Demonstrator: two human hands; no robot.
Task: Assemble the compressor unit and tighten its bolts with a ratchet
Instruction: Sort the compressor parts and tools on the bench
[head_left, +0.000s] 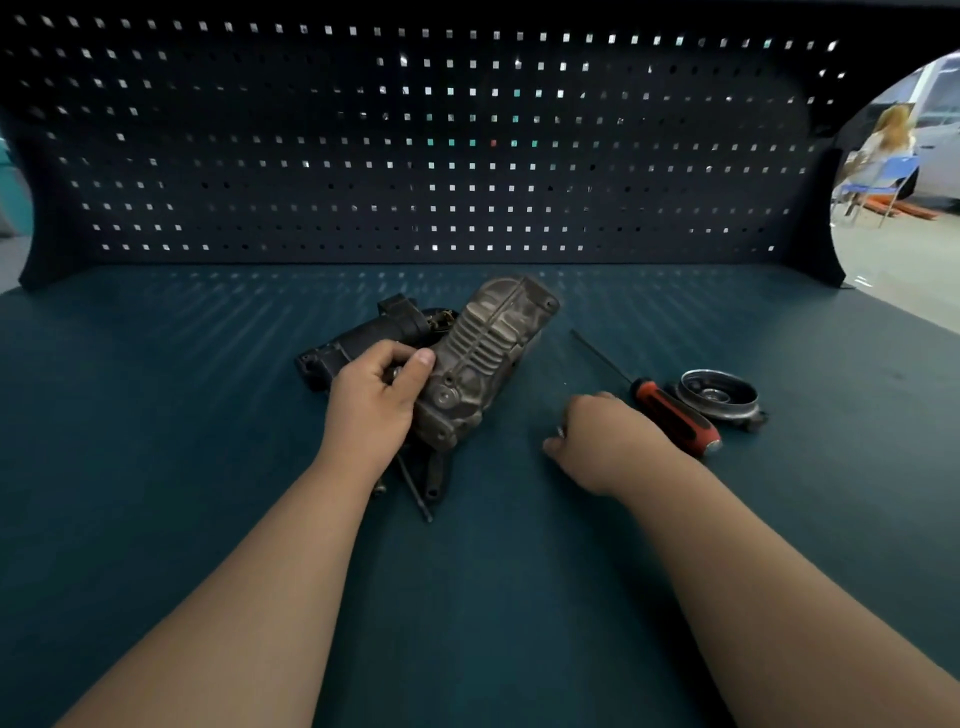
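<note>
Screwdriver (670, 408) lies right of compressor (483, 364), left of pulley (719, 395).

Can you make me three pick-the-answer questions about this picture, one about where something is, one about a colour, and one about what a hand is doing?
1. Where is the round metal cup?
A. right of the screwdriver
B. on the pegboard
C. under the left hand

2. What colour is the screwdriver handle?
A. yellow
B. red and black
C. white

3. What is the left hand doing?
A. lying flat
B. pointing up
C. holding the compressor

Answers:
1 A: the round metal cup sits just right of the screwdriver.
2 B: its handle shows red with black.
3 C: the left hand wraps the ribbed compressor.
</note>
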